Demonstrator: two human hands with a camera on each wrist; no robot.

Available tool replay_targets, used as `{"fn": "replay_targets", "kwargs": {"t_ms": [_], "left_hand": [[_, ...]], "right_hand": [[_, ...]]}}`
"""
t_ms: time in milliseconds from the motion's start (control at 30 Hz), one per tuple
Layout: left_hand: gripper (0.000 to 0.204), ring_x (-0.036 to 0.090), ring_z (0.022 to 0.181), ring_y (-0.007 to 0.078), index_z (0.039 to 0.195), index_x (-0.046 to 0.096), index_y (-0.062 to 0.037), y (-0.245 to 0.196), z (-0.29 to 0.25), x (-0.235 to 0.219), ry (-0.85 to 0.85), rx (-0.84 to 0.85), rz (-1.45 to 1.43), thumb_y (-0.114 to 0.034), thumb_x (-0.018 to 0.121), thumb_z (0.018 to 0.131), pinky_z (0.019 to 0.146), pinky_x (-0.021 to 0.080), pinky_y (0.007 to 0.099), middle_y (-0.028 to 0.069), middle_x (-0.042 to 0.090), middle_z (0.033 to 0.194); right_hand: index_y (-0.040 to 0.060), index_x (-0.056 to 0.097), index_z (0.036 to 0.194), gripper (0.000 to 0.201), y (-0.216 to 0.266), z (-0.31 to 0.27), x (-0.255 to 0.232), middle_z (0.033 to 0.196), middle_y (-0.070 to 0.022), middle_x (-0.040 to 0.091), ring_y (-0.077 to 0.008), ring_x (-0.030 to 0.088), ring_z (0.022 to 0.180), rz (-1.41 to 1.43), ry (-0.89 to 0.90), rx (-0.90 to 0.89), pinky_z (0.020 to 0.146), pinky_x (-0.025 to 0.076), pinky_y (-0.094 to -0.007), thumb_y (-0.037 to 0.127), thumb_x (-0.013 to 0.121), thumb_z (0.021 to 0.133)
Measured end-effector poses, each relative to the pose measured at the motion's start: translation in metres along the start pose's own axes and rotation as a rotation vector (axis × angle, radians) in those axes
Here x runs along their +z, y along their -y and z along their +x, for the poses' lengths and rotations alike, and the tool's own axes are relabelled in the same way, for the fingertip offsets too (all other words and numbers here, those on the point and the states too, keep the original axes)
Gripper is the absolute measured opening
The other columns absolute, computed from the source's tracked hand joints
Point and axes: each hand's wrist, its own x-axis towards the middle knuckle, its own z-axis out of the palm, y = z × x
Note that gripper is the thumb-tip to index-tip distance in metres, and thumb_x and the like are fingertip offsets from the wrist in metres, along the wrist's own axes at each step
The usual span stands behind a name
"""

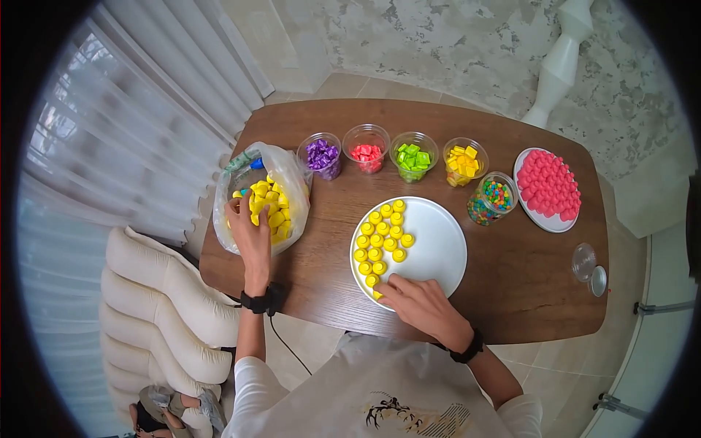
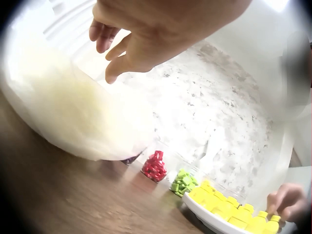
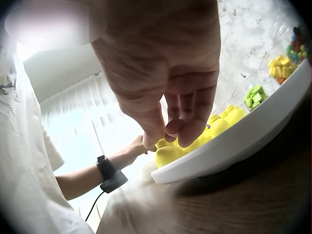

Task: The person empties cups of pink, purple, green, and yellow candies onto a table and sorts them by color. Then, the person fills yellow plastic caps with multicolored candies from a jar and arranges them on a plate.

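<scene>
My left hand [image 1: 252, 226] reaches over the mouth of a translucent plastic bag [image 1: 296, 201] full of shiny yellow pieces [image 1: 276, 217]. In the left wrist view its fingers [image 2: 117, 68] hang loosely bent above the bag, with nothing showing between them. At the near left rim of a round white plate [image 1: 438, 241], my right hand [image 1: 420, 303] pinches the top of a small yellow knob-topped piece [image 3: 168, 155] between thumb and fingers. More such yellow pieces [image 1: 382, 228] stand upright in rows over the plate's left half.
Along the far side stand clear cups of purple [image 1: 321, 155], red [image 1: 366, 154], green [image 1: 413, 158] and yellow [image 1: 463, 162] wrapped sweets. A jar of colourful candies [image 1: 492, 198], a plate of pink pieces [image 1: 548, 186] and lids [image 1: 584, 261] are to the right. A cable [image 1: 285, 343] hangs from the left wrist.
</scene>
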Motion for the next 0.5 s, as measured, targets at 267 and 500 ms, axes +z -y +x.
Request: {"fn": "replay_targets", "kwargs": {"t_ms": [267,500], "left_hand": [[0.019,0.063,0.09,0.0281,0.11,0.074,-0.0005,-0.104,-0.03,-0.017,0.185,0.004,-0.389,0.002,0.072,0.091,0.081,0.053,0.037,0.011,0.062,0.102],[0.03,0.07,0.088,0.0298,0.119,0.071,-0.0033,-0.187,-0.07,-0.004,0.771,0.381,-0.64,-0.018,0.076,0.094,0.079,0.056,0.0399,0.014,0.067,0.116]], "right_hand": [[0.0087,0.062,0.098,0.011,-0.007,-0.005,0.003,0.09,-0.0045,0.062,-0.0277,0.068,0.076,-0.136,-0.082,-0.014,0.06,0.052,-0.0415,0.019,0.066,0.099],[0.0041,0.062,0.111,0.019,-0.046,-0.022,-0.017,0.09,-0.009,0.07,-0.0198,0.066,0.063,0.305,-0.346,0.421,0.057,0.051,-0.0333,0.011,0.072,0.097]]}}
